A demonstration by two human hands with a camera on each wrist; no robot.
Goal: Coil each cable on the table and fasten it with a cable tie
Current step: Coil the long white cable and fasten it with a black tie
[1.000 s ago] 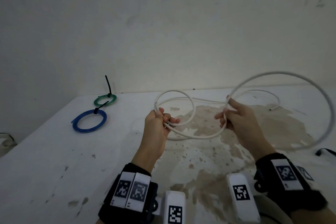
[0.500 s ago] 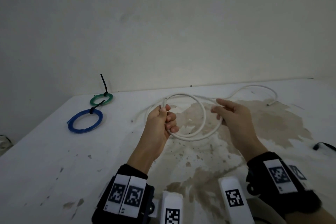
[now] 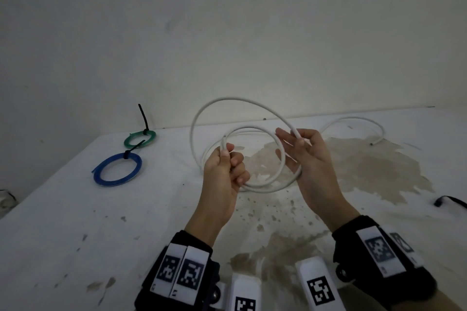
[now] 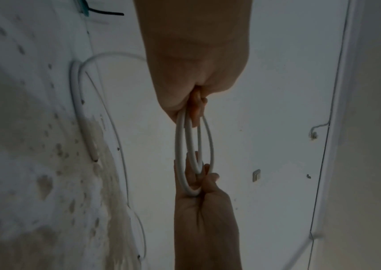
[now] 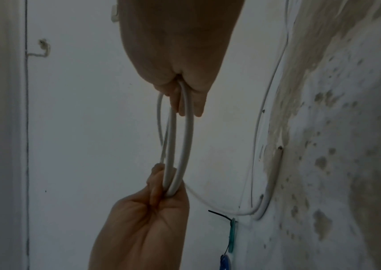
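A white cable is held in loops above the table between both hands. My left hand grips the gathered loops at their left side, fingers curled round them; the left wrist view shows the white cable running out of that fist. My right hand pinches the loops at the right between thumb and fingers, also shown as the white cable in the right wrist view. One larger loop arcs up over the hands. The cable's free tail trails on the table at back right.
A green coil and a blue coil, each bound with a black tie, lie at back left on the white stained table. A black strap lies at the right edge. A wall stands close behind.
The big loop that swung out to the right has been brought in and laid over the coil. My right hand has turned palm up, and the tail on the table is shorter.
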